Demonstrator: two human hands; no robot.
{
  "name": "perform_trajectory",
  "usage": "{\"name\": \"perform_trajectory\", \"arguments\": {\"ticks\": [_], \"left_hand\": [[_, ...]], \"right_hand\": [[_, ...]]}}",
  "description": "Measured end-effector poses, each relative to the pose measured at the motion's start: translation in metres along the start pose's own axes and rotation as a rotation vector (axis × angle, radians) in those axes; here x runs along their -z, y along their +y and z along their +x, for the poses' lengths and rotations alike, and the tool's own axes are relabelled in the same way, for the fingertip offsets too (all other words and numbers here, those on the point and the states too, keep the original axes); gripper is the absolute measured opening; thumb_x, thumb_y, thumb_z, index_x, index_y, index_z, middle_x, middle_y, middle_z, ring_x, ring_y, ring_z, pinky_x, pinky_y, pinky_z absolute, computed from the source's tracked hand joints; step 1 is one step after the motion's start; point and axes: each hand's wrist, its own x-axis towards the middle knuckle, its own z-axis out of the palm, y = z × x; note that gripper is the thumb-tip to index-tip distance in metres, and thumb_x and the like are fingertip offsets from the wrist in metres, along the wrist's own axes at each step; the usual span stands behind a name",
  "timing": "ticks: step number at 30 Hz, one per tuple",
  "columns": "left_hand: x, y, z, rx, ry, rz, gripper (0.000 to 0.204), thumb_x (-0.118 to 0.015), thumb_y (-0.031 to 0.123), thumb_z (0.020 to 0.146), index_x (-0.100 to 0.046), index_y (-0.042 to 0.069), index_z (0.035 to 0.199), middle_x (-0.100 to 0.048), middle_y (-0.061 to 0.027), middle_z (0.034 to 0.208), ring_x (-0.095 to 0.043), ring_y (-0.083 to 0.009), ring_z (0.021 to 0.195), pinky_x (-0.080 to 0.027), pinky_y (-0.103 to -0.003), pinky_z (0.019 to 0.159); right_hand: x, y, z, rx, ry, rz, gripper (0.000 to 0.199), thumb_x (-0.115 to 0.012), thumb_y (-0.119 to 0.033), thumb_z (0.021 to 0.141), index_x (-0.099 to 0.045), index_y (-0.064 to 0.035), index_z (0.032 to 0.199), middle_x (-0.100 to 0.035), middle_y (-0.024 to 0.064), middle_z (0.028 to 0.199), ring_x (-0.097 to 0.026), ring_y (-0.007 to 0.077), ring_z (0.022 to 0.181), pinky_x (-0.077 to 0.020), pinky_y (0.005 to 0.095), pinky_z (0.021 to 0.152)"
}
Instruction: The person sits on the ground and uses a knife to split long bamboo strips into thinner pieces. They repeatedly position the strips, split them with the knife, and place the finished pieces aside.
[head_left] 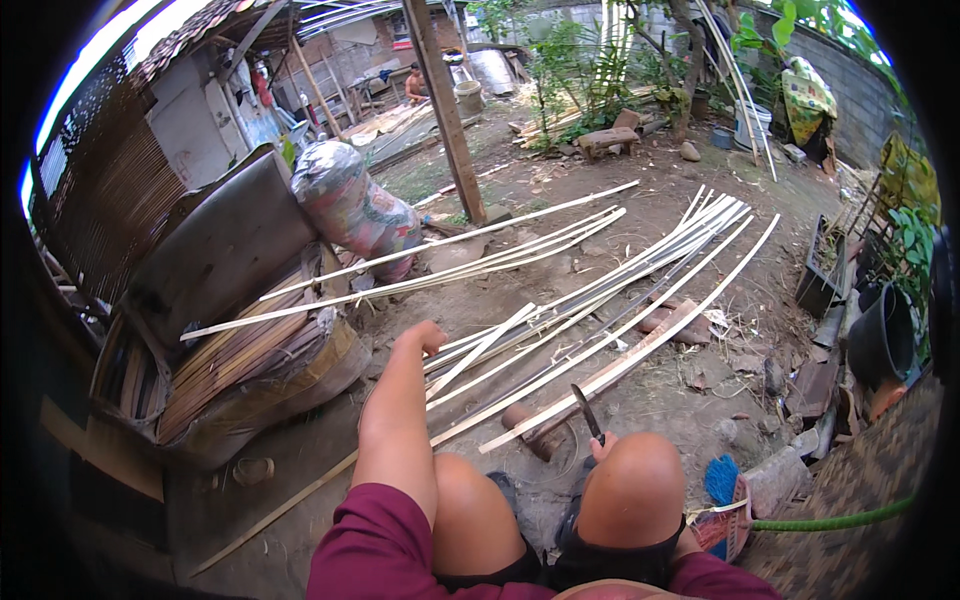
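My right hand [603, 447] is beside my right knee, closed on the handle of a knife [586, 410] whose dark blade points up and away. My left arm reaches forward, and my left hand [426, 336] is bent at the wrist above the near left ends of a bundle of pale bamboo strips [600, 285]. Its fingers curl down, mostly hidden, so whether they touch a strip is unclear. A short strip [482, 350] lies aslant across the bundle. Beneath the nearest long strip [640, 350] rests a short piece of wood [535, 432].
More long strips [480, 262] lie farther left, reaching over a worn sofa [215, 240] loaded with wood slats [245, 345]. Behind stand a stuffed sack [350, 200] and a wooden post [445, 115]. At right are black pots [880, 335] and a blue-bristled broom [722, 482]. A person [415, 83] sits far back.
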Motion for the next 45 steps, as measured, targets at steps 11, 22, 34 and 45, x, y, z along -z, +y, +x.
{"name": "perform_trajectory", "arguments": {"ticks": [11,22,34,45], "left_hand": [[-0.001,0.037,0.01,-0.107,0.129,0.242,0.026,-0.056,0.009,0.074,-0.076,0.004,0.091,-0.075,-0.015,0.102,-0.072,-0.031,0.097,-0.055,-0.043,0.077],[0.013,0.074,-0.024,-0.179,0.168,0.217,0.024,-0.058,0.016,0.078,-0.074,0.002,0.088,-0.074,-0.0163,0.099,-0.071,-0.0329,0.091,-0.054,-0.044,0.077],[0.024,0.054,-0.006,-0.202,0.045,-0.189,0.042,-0.056,0.044,0.099,-0.064,0.011,0.124,-0.07,-0.0033,0.095,-0.063,-0.0123,0.074,-0.051,-0.029,0.06],[-0.144,0.019,-0.032,-0.323,-0.376,0.409,0.073,-0.045,0.066,0.097,-0.065,0.001,0.123,-0.063,-0.0249,0.127,-0.059,-0.0359,0.122,-0.045,-0.048,0.106]], "right_hand": [[0.06,-0.022,0.014,-0.084,-0.342,0.132,0.039,-0.059,-0.035,0.097,-0.058,0.0025,0.107,-0.068,0.0204,0.078,-0.068,0.0307,0.065,-0.0532,0.0434,0.06],[0.103,-0.069,-0.003,0.172,-0.267,-0.335,0.044,-0.062,-0.03,0.093,-0.055,0.0042,0.119,-0.065,0.0325,0.111,-0.063,0.0467,0.109,-0.0515,0.0516,0.092],[0.058,-0.018,-0.014,0.447,-0.104,-0.272,0.026,-0.052,-0.011,0.089,-0.048,0.0055,0.109,-0.066,0.032,0.083,-0.066,0.0485,0.083,-0.0531,0.0548,0.075],[0.138,-0.045,-0.017,0.321,-0.207,-0.227,0.047,-0.063,-0.023,0.09,-0.045,-0.0056,0.13,-0.062,0.0272,0.101,-0.064,0.0465,0.091,-0.0533,0.0525,0.077]]}}
